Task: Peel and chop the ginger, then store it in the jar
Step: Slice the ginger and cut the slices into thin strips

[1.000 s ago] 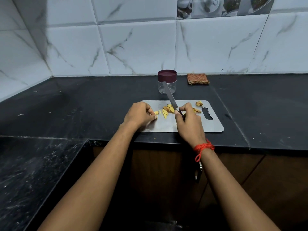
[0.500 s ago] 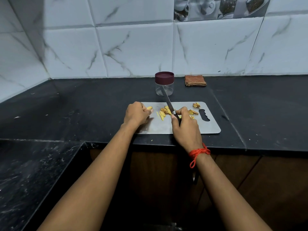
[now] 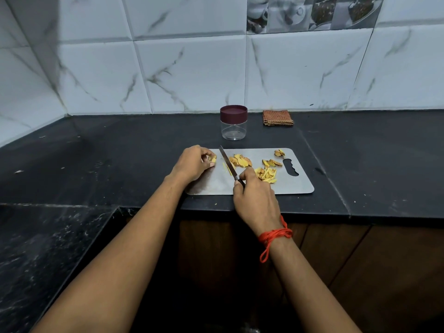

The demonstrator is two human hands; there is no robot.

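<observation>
One ginger piece [image 3: 212, 159] sits pinched in our left hand [image 3: 192, 164], far-left on the cutting board [image 3: 216, 185], steadied for slicing. Our right hand [image 3: 255, 200] grips the knife [image 3: 227, 163] beside it; cut strips [image 3: 266, 174] lie rightward, lidded jar [image 3: 233, 126] beyond.

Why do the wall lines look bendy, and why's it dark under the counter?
Head view: the wide-angle lens slants and bends the lines between the wall tiles toward the edges; light reaches them and the cutting board, but the cupboard under the counter sits in shadow; the picture tile is blurry.
</observation>
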